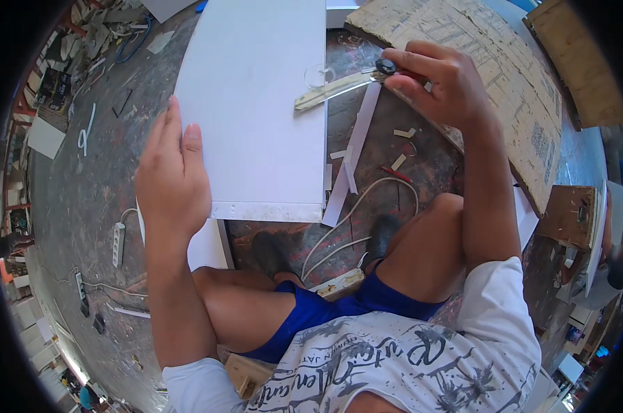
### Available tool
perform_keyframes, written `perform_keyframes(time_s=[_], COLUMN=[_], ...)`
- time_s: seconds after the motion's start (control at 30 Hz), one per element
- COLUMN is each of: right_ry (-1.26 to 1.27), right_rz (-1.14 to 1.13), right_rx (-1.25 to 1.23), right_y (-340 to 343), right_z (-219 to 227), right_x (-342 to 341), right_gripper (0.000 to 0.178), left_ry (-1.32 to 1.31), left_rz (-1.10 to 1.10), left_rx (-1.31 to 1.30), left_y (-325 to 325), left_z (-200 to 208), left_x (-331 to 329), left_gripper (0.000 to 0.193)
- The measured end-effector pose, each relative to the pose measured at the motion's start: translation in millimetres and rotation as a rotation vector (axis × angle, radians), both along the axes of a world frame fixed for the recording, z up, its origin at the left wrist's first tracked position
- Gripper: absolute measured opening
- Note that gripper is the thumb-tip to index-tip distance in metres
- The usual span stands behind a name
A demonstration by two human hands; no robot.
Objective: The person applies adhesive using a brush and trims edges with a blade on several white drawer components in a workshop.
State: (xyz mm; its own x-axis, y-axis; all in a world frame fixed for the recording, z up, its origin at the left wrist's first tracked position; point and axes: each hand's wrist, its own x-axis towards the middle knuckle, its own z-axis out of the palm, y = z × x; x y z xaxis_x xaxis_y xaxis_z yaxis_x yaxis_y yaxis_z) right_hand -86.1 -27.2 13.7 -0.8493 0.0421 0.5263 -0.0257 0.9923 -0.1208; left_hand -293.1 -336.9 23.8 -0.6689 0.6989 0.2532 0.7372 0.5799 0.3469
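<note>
A long white panel extends away in front of me, its narrow near end above my knees. My left hand rests against the panel's left edge with its fingers stretched along it and its thumb on the top face. Over the right edge, my right hand pinches a narrow cream-coloured tool with a shiny edge. A round black part shows at the fingertips, and the tool's far end points left over the panel. What kind of tool it is cannot be made out. A thin curled strip lies beside it.
A worn wooden board stands at the right, beyond my right arm. White strips, a red pen-like item and a pale cable lie on the floor between panel and board. A power strip lies at the left.
</note>
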Motion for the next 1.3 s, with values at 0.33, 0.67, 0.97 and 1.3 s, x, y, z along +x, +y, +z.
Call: perform_keyframes(time_s=[0.33,0.67,0.97,1.3], right_ry=[0.049,0.117,0.078,0.022], right_rz=[-0.021,-0.056,-0.177,-0.327], right_rx=[0.0,0.014,-0.036,-0.09], right_y=[23,40,22,-1], right_z=[-5,-17,-12,-8], right_x=[-14,-34,-53,-42], right_gripper=[0.035,0.036,0.036,0.037], left_ry=[0.025,0.049,0.078,0.173], left_rz=[-0.01,-0.019,0.011,-0.327], left_rx=[0.014,0.001,0.01,-0.004], left_y=[-2,-3,-2,38], left_z=[-1,0,0,23], left_x=[0,0,2,118], left_gripper=[0.05,0.053,0.053,0.06])
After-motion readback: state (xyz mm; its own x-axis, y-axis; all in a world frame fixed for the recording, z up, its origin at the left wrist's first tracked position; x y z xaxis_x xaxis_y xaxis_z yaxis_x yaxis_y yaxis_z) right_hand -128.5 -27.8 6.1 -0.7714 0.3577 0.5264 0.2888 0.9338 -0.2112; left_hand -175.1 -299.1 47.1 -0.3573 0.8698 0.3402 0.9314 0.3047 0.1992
